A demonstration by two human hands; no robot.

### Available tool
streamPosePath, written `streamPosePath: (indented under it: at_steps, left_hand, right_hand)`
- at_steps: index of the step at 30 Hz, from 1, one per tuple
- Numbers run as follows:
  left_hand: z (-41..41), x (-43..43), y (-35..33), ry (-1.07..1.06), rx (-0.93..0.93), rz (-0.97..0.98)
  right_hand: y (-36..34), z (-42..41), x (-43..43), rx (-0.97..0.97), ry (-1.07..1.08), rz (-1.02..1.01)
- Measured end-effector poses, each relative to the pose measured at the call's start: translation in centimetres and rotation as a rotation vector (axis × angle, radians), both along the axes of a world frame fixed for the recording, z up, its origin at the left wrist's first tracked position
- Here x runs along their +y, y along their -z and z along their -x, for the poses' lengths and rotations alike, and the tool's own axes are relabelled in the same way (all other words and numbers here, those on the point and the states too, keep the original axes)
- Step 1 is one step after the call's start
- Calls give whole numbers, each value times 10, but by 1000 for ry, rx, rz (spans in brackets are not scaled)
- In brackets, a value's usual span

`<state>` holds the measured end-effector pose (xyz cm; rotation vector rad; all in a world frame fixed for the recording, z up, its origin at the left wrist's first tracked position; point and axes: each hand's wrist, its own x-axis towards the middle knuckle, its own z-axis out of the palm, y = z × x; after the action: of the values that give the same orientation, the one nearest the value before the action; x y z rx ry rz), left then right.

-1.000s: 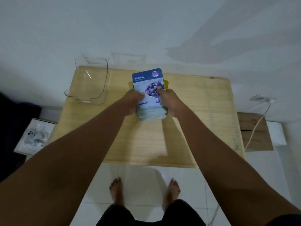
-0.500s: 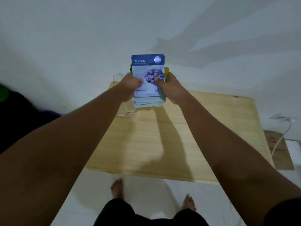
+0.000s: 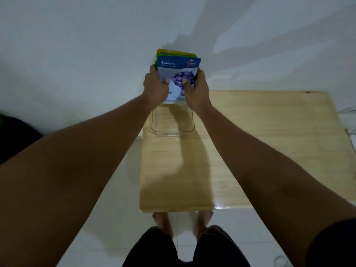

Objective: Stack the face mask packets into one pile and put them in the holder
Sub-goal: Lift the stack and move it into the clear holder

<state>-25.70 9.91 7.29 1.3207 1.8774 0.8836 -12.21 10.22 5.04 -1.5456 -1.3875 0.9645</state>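
A pile of face mask packets (image 3: pixel 178 69) is held upright in the air, a blue "Blueberry" packet in front and green and yellow edges showing behind it. My left hand (image 3: pixel 155 86) grips the pile's left side and my right hand (image 3: pixel 196 89) grips its right side. The pile's lower edge hangs just above the clear plastic holder (image 3: pixel 172 122), which stands at the far left corner of the wooden table (image 3: pixel 269 147). The packets' lower part is hidden by my hands.
A white wall rises behind the table. White floor tiles and my bare feet (image 3: pixel 181 220) lie below the table's near edge. A dark object (image 3: pixel 17 135) sits at the far left, and cables (image 3: pixel 346 110) trail at the right edge.
Both hands have lifted the pile off the table and carried it left to the holder. The view has swung left with them, so the holder now lies under the pile.
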Motion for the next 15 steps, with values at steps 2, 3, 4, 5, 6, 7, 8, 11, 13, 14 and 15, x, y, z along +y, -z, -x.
streamPosePath:
  at_steps: [2,3,4,5,6,7,8,11,13,14,15]
  left_hand:
    - [3,-1,17,-16,136,48]
    - [6,-2,26,-12,171,56]
    - [9,-2,34,-1,185,49]
    - [11,-1,41,6,196,31]
    - [13,0,47,7,221,20]
    - [14,2,52,6,265,20]
    - [13,3,56,-4,324,28]
    - [7,7,63,-99,481,56]
    - [4,9,64,-128,460,92]
    - [3,10,65,-118,438,103]
    - [3,10,66,-104,421,103]
  right_hand:
    - [13,-2,0,-42,0,2]
    - [19,-3,1,-70,-8,-3]
    - [23,-4,2,-97,-22,-10]
    - [27,-4,4,-122,-38,-17]
    - [29,-3,7,-149,-54,-22]
    - [30,-1,11,-182,-69,-19]
    - [30,1,14,-214,-81,-11]
    - [31,7,20,-277,-92,9]
    - [31,9,20,-296,-82,-3]
    - [31,9,19,-335,-63,-18]
    - [32,9,19,-412,-27,-44]
